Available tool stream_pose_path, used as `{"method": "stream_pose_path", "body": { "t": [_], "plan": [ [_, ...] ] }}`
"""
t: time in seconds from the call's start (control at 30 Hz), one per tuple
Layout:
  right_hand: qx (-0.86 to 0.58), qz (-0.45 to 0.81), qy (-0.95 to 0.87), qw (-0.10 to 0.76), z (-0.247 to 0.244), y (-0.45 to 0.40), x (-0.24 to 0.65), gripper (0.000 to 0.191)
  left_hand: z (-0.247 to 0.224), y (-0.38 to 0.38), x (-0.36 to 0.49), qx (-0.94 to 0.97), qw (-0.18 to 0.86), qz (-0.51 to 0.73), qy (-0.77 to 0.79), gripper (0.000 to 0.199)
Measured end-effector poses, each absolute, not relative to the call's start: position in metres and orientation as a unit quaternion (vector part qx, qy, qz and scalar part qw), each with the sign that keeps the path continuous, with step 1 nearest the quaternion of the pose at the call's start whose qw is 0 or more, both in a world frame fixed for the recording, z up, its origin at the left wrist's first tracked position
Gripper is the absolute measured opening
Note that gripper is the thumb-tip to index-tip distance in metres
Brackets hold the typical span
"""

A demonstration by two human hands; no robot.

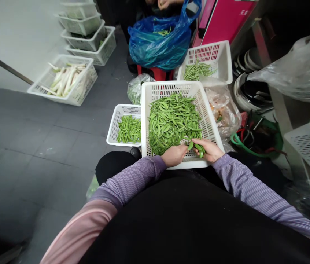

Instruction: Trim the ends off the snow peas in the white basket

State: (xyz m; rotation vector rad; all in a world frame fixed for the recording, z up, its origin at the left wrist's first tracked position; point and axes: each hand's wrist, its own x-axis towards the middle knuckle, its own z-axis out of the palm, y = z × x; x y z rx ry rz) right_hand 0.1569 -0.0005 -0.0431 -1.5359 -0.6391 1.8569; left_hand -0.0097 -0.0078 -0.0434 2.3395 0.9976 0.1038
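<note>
**Finding: held pods sit between the two hands, in the right hand's fingers**

I inspect this through the head camera. The right hand (210, 149) is closed on several green pods (200, 149), which project from its fingertips above the near side of the large white basket (144, 117). The left hand (175, 155) has its fingers curled, tips just beside the foremost pod; whether they pinch it or merely rest against it, I cannot tell.

From the left fingertips, the held pods bear 3 o'clock. Long axes differ: the foremost appears to slant from 1 to 7 o'clock, the others nearer 10 to 4.

The loose pod heap (173, 119) bears 12 o'clock from the left hand, 10 from the right. The small white basket (111, 126), also containing pods, bears 10 o'clock from the left hand, which is the nearer.
</note>
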Motion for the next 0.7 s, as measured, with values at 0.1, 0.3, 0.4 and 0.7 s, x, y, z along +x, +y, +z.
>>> {"method": "stream_pose_path", "body": {
  "t": [0.1, 0.3, 0.4, 0.7],
  "plan": [
    [-0.590, 0.690, -0.286, 0.308, -0.044, -0.003, 0.153, 0.020, -0.041, -0.011, -0.012, 0.895, 0.289, 0.016, 0.341, 0.024],
    [-0.555, 0.707, -0.402, 0.173, -0.038, -0.006, 0.154, 0.028, -0.030, -0.008, -0.018, 0.900, 0.349, -0.018, 0.261, 0.021],
    [-0.542, 0.709, -0.427, 0.149, -0.035, -0.006, 0.160, 0.031, -0.033, 0.005, -0.025, 0.857, 0.316, -0.024, 0.407, 0.027],
    [-0.533, 0.725, -0.415, 0.132, -0.039, -0.010, 0.176, 0.035, -0.037, -0.008, -0.019, 0.886, 0.242, 0.083, 0.386, 0.040]
  ]
}}
